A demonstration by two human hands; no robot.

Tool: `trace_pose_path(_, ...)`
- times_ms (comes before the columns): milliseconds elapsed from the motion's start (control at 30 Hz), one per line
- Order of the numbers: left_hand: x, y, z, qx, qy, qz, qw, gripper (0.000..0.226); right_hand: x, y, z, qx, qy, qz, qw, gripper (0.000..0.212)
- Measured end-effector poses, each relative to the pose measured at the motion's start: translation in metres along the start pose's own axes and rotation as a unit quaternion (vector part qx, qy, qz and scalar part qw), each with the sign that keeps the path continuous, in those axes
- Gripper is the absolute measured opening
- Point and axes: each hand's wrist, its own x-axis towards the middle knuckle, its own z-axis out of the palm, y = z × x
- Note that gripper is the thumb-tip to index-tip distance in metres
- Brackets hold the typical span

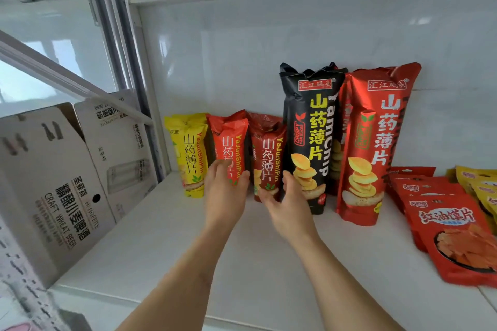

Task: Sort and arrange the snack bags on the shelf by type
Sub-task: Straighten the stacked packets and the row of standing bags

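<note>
A white shelf [166, 239] against a glossy white wall is carrying a row of upright snack bags. The left hand [224, 196] is resting spread fingers on the orange bag [231, 142]; the right hand [286, 203] is cupping, loosely opened, the dark red bag [267, 156] just beyond its fingertips. Both bags are standing tall-axis up. A yellow bag [189, 153] is crowding left, a black bag [309, 131] right.
</note>
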Motion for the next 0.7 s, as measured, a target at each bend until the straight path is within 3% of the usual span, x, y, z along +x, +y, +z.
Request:
trace_pose_path(133,0.036,-0.008,-0.017,0.057,0.018,0.112,0.992,0.052,0.016,-0.015,0.036,-0.079,0.103,-0.031,0.991,0.074)
trace_pose_path(200,0.061,-0.010,-0.026,0.076,0.041,0.196,0.977,0.048,0.026,-0.031,0.040,-0.159,0.185,-0.108,0.964,0.068)
trace_pose_path(267,0.091,-0.008,-0.035,0.091,0.045,0.248,0.964,0.048,0.040,-0.054,0.036,-0.228,0.214,-0.189,0.931,0.056)
trace_pose_path(400,0.150,0.008,-0.059,0.134,-0.042,0.285,0.948,0.049,0.081,-0.108,0.012,-0.345,0.085,-0.179,0.917,0.045)
trace_pose_path(567,0.194,0.022,-0.064,0.245,-0.214,0.273,0.906,0.062,0.121,-0.146,-0.001,-0.514,-0.061,-0.078,0.852,0.038)
trace_pose_path(700,0.194,0.017,-0.056,0.288,-0.279,0.278,0.873,0.069,0.128,-0.138,0.011,-0.576,-0.097,-0.037,0.811,0.049)
